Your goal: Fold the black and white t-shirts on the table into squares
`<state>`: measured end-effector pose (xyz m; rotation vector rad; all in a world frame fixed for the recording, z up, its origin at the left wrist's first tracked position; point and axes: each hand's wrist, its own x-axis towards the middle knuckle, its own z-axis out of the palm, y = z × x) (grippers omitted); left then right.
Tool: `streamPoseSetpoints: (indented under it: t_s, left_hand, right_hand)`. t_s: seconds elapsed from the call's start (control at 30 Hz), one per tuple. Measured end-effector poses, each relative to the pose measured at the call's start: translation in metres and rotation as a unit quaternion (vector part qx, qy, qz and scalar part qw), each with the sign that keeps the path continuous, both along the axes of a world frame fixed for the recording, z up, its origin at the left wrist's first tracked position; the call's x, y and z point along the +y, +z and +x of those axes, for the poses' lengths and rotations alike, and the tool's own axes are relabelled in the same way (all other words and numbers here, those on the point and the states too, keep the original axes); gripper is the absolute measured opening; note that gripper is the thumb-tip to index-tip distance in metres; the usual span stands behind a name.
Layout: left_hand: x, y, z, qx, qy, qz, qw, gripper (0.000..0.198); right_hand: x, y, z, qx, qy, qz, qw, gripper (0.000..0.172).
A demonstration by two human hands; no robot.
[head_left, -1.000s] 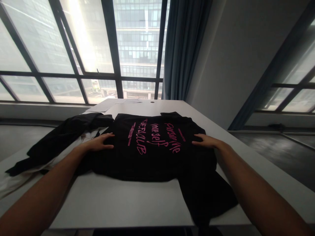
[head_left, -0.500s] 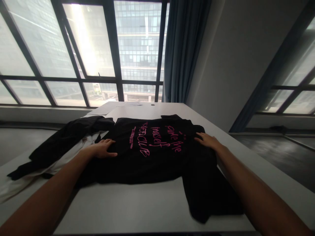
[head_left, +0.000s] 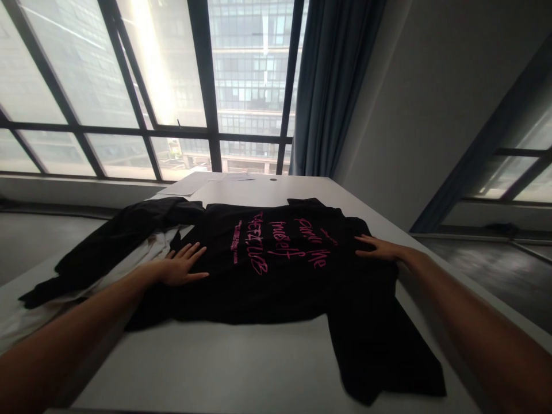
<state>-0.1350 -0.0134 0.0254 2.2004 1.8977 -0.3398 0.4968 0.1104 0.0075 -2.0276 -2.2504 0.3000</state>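
A black T-shirt [head_left: 276, 287] with pink lettering lies spread on a white table [head_left: 215, 368]. My left hand [head_left: 183, 265] rests flat on the shirt's left side, fingers spread and open. My right hand [head_left: 379, 248] lies flat on the shirt's right side near the table's edge, fingers stretched out. One sleeve [head_left: 383, 351] trails toward the near right corner.
A pile of other black and white clothes [head_left: 107, 253] lies at the table's left. Sheets of paper [head_left: 194, 184] rest at the far end by the window. A blue curtain [head_left: 332, 86] hangs behind. The table's right edge drops to the floor.
Both hands slid slightly outward and toward me over the shirt, the left hand's fingers spreading wider. The view shifted a little to the left.
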Motion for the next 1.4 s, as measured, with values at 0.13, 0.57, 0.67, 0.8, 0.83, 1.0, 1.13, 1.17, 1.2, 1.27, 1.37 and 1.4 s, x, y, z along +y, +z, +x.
streamPoseSetpoints:
  t_s: [0.13, 0.57, 0.67, 0.8, 0.83, 1.0, 1.13, 1.17, 1.2, 1.27, 1.37, 1.4]
  left_hand:
    - [0.02, 0.026, 0.0, 0.0, -0.026, -0.006, 1.0, 0.092]
    - [0.208, 0.008, 0.023, -0.069, -0.035, 0.146, 0.986, 0.097]
    - [0.232, 0.002, 0.016, -0.074, -0.008, 0.098, 0.992, 0.112]
    - [0.258, -0.002, 0.005, -0.08, 0.028, 0.074, 0.994, 0.117]
    - [0.264, -0.003, 0.004, -0.077, 0.033, 0.072, 0.994, 0.117]
    - [0.298, -0.01, 0.009, -0.061, 0.068, 0.083, 0.992, 0.108]
    - [0.316, -0.015, 0.012, -0.064, 0.094, 0.089, 0.99, 0.097]
    - [0.319, -0.017, 0.012, -0.059, 0.094, 0.091, 0.99, 0.096]
    - [0.321, -0.018, 0.012, -0.053, 0.092, 0.094, 0.99, 0.097]
    - [0.323, -0.02, 0.012, -0.04, 0.087, 0.1, 0.99, 0.097]
    - [0.317, -0.02, 0.019, -0.018, 0.086, 0.122, 0.989, 0.089]
    - [0.311, -0.019, 0.023, -0.006, 0.082, 0.144, 0.986, 0.084]
  right_hand:
    - [0.031, 0.032, -0.007, -0.076, 0.007, -0.145, 0.987, 0.094]
    - [0.144, 0.049, -0.158, -0.064, 0.07, 0.005, 0.995, 0.106]
    - [0.167, 0.035, -0.167, -0.045, 0.068, -0.051, 0.995, 0.115]
    - [0.201, 0.018, -0.168, -0.03, 0.038, -0.047, 0.998, 0.114]
    - [0.21, 0.014, -0.168, -0.033, 0.03, -0.042, 0.998, 0.113]
    - [0.253, 0.004, -0.171, -0.05, 0.014, -0.04, 0.998, 0.109]
    - [0.278, 0.002, -0.171, -0.04, 0.014, -0.047, 0.998, 0.113]
    - [0.282, 0.002, -0.171, -0.038, 0.01, -0.046, 0.998, 0.113]
    - [0.283, 0.002, -0.172, -0.04, 0.004, -0.044, 0.998, 0.113]
    - [0.281, 0.004, -0.176, -0.053, -0.014, -0.034, 0.998, 0.111]
    - [0.263, 0.011, -0.19, -0.11, -0.03, 0.014, 0.993, 0.103]
    - [0.253, 0.013, -0.195, -0.134, -0.023, 0.033, 0.99, 0.097]
